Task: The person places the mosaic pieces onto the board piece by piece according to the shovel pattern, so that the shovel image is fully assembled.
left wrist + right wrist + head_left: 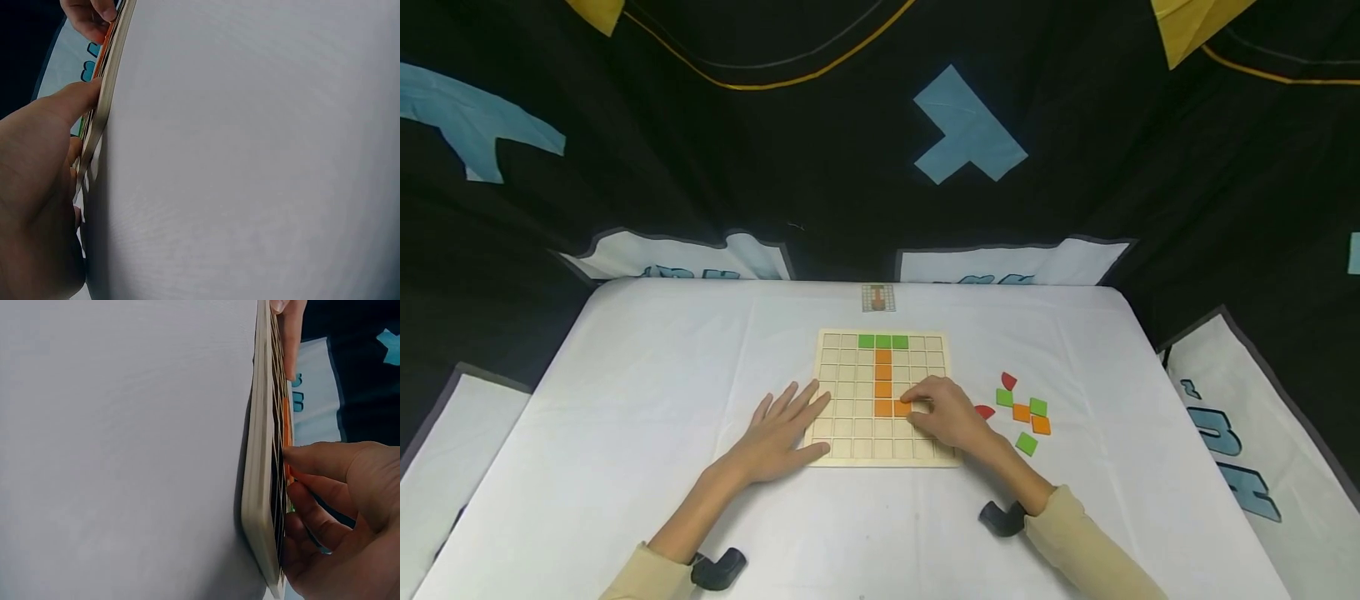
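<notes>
Right hand [950,414] pinching an orange square tile [901,409]
Left hand [778,437], fingers spread, touches the pale wooden gridded board [882,448] to its right.

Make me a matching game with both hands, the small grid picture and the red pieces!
1. Left hand
2. Right hand
3. Small grid picture
4. Red pieces

A. Past the far edge of the board
B. Touching an orange square
C. To the right of the board
D. At the board's left edge

Pairs: 1-D, 2-B, 3-A, 4-C
</notes>
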The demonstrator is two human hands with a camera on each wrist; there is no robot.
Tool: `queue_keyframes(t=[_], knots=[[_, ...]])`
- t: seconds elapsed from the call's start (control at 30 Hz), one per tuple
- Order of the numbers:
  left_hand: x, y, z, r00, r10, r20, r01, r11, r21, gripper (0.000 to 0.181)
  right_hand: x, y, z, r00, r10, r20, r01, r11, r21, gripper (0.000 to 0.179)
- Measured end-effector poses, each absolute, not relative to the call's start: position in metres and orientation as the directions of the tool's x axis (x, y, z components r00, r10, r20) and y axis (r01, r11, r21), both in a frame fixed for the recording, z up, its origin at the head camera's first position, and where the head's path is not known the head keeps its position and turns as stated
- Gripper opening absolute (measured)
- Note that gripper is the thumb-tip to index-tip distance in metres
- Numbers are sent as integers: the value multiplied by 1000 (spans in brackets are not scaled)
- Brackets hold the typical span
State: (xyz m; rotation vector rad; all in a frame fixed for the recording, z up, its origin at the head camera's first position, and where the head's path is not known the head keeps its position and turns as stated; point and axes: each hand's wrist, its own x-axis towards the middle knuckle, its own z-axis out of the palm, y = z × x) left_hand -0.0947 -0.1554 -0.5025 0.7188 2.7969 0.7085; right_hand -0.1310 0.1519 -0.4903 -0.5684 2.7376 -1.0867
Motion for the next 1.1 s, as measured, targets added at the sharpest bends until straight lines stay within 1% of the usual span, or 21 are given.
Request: queue_keyframes(t=[0.33, 0.6, 0.9, 1.1], knots=[[-95, -155, -501, -871, 486, -65, 401, 783, 476, 74, -128, 187, -482, -938, -342, 55, -284, 666, -690, 20], [-95, -155, -500, -870, 488, -66, 403, 783, 474, 73, -123, 231, -479, -964, -244, 105, -251, 712, -656, 25], [-95, -154, -500, -869, 490, -67, 403, 781, 477, 73, -111, 279, -482, -991, -129, 34, -121, 754, -646, 29], [-95, -154, -502, -871, 486, -75, 397, 784, 477, 74, -104, 300, -487, -991, -132, 11, -108, 757, -644, 30]])
